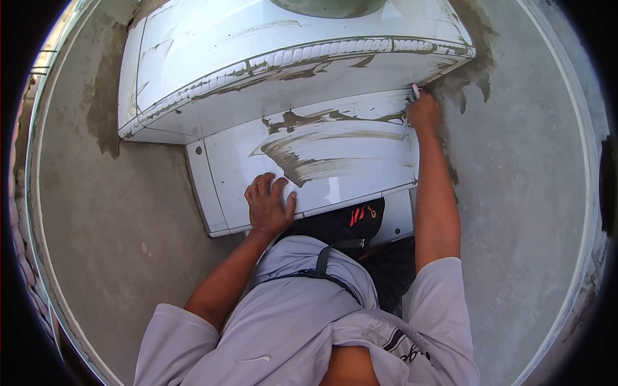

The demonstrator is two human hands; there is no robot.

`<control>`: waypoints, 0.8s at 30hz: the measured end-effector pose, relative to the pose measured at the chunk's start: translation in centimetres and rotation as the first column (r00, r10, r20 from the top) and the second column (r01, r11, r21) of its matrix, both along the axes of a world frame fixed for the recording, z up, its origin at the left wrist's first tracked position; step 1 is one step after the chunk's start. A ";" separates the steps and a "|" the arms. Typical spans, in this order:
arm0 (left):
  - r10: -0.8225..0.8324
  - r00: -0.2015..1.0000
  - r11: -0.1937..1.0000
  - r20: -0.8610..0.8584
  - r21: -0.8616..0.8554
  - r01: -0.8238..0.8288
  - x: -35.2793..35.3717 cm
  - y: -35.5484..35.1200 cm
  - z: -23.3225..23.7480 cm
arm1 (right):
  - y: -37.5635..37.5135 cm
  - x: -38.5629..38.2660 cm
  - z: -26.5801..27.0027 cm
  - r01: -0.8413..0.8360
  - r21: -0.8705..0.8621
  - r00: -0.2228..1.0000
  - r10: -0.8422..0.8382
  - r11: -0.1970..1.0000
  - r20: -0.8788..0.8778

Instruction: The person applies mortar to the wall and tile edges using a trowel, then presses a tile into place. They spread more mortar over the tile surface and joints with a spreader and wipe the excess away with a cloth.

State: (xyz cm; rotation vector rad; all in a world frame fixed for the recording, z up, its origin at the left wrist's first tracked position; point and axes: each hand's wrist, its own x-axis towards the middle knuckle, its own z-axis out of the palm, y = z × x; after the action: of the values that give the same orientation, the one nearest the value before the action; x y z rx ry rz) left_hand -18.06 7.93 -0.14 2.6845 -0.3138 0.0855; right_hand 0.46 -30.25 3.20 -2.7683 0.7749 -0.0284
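My right hand (423, 112) is closed around a small, thin, pale piece (416, 91) whose kind I cannot make out. Its tip meets the right end of the joint where the white-tiled lower step (235, 174) joins the riser (322, 83) above. My left hand (269, 206) rests on the lower step near its front edge, fingers spread and slightly bent, holding nothing. Between the hands, wet grey-brown grout (290, 161) lies smeared in curved streaks across the tiles.
Above the riser is a white-tiled upper step (225, 45) with a grout-stained ribbed edge (309, 54). A greenish rounded object (331, 6) sits at the top. Bare grey cement (515, 193) lies on both sides, with damp patches (106, 96). My knee in dark trousers (341, 219) is against the lower step.
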 end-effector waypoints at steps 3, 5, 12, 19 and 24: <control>-0.006 1.000 1.000 0.026 -0.020 0.006 0.4 -0.1 0.2 | 4.5 -1.1 1.2 -0.092 0.115 0.996 0.094 0.989 -0.007; -0.005 1.000 1.000 0.028 -0.028 0.006 0.4 -0.1 0.0 | 10.9 -2.0 0.4 -0.216 0.204 0.976 0.209 0.955 0.056; 0.006 0.999 0.992 0.046 -0.124 -0.001 -0.2 0.6 -0.7 | 25.9 -5.3 -1.8 -0.621 0.236 0.783 0.578 0.748 0.228; 0.012 0.998 0.993 0.064 -0.117 -0.004 0.2 0.8 0.0 | 20.4 -2.6 -1.6 -0.344 -0.002 0.930 0.342 0.939 0.135; -0.023 0.996 0.995 0.086 -0.094 0.031 0.0 0.2 -0.4 | 27.4 -5.7 -2.3 -0.679 0.078 0.718 0.638 0.730 0.280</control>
State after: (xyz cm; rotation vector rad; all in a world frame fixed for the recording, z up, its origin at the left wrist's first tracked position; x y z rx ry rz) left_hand -18.07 8.08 -0.55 2.5861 -0.3632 0.2012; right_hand -5.24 -2.87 0.91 -2.6336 -0.2976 -0.1375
